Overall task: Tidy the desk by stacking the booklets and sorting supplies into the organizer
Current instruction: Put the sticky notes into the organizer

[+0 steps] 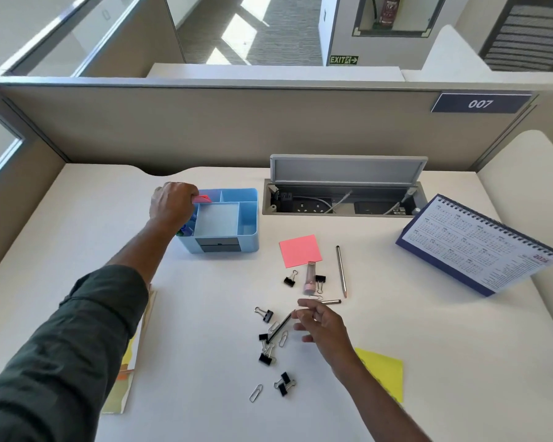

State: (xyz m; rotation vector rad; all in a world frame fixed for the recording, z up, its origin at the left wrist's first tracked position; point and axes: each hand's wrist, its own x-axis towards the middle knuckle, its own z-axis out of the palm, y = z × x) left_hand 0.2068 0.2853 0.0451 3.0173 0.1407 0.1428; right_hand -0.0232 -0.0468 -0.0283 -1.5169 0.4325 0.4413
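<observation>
The light blue organizer (248, 215) stands at the back middle of the white desk. My left hand (173, 204) is over its back left compartment, shut on a small pink-red item (202, 199). My right hand (321, 320) hovers low over the scattered supplies with fingers apart; its fingertips are at a dark pen (280, 327), and I cannot tell whether they grip it. Black binder clips (266, 358) and paper clips (255, 393) lie around it. A pink sticky pad (299, 250), a pink tube (310, 278) and a silver pen (341, 271) lie farther back. Booklets (131, 355) lie under my left arm.
A yellow sticky pad (385, 371) lies beside my right forearm. A blue desk calendar (473, 247) stands at the right. An open cable tray (344, 199) with sockets is set into the desk behind the supplies. Partition walls close the back and sides.
</observation>
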